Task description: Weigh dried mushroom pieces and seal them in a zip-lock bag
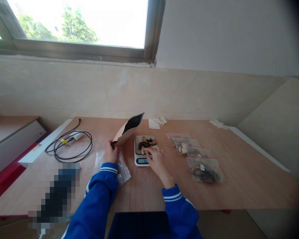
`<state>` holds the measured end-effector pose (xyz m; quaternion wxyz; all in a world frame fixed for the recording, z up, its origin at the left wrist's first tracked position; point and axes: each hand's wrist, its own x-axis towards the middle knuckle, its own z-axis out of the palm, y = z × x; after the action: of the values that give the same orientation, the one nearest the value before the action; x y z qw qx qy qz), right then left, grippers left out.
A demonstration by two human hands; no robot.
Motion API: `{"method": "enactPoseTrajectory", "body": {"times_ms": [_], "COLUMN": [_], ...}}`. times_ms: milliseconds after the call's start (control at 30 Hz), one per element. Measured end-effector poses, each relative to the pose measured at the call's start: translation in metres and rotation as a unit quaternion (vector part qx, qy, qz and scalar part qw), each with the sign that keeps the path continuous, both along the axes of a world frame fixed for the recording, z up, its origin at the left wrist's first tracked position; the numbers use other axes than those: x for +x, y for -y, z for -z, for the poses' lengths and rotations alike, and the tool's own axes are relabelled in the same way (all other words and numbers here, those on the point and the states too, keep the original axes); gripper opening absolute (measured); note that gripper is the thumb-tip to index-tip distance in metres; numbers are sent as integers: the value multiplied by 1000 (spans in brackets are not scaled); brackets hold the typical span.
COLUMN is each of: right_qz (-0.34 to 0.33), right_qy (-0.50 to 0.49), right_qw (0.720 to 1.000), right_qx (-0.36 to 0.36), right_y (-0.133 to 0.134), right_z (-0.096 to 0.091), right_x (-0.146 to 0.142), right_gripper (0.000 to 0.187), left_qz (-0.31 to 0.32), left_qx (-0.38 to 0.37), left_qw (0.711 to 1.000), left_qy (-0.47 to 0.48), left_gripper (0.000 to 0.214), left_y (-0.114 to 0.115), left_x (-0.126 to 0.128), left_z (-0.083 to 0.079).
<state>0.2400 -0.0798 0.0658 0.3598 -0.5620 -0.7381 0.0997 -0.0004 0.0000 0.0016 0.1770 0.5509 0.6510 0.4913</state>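
Note:
My left hand (111, 153) is closed on the lower end of a kraft paper pouch (123, 136), tilted with its dark open mouth toward the upper right. On the desk a white digital kitchen scale (137, 159) carries several curled brown and tan pieces that look like dried mushroom (147, 143). My right hand (156, 160) reaches over the scale's front right, its fingertips pinched at a tan piece (143, 151) near the front of the weighing plate. The digits on the display are too small to read. Under my left wrist lie clear zip bags (124, 171).
To the right, several red-topped zip bags (205, 171) of dried pieces overlap. A coiled black cable (89, 146) and white adapter (76, 134) lie left, behind a blurred dark object (56, 196). Crumpled tissue (160, 121) rests at the back, below the tiled wall (129, 89).

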Motion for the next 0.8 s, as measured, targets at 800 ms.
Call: {"method": "enactPoseTrajectory", "body": {"times_ms": [800], "right_qz": [-117], "right_qy": [-56], "right_qw": [986], "right_qx": [106], "right_y": [-2], "right_z": [-68], "right_x": [-17], "right_gripper": [46], "left_qz": [15], "left_qx": [17], "left_qw": [999], "left_qy": [23], "left_gripper": [35], "left_y": [7], "left_x": [3], "left_z": [-11]}}
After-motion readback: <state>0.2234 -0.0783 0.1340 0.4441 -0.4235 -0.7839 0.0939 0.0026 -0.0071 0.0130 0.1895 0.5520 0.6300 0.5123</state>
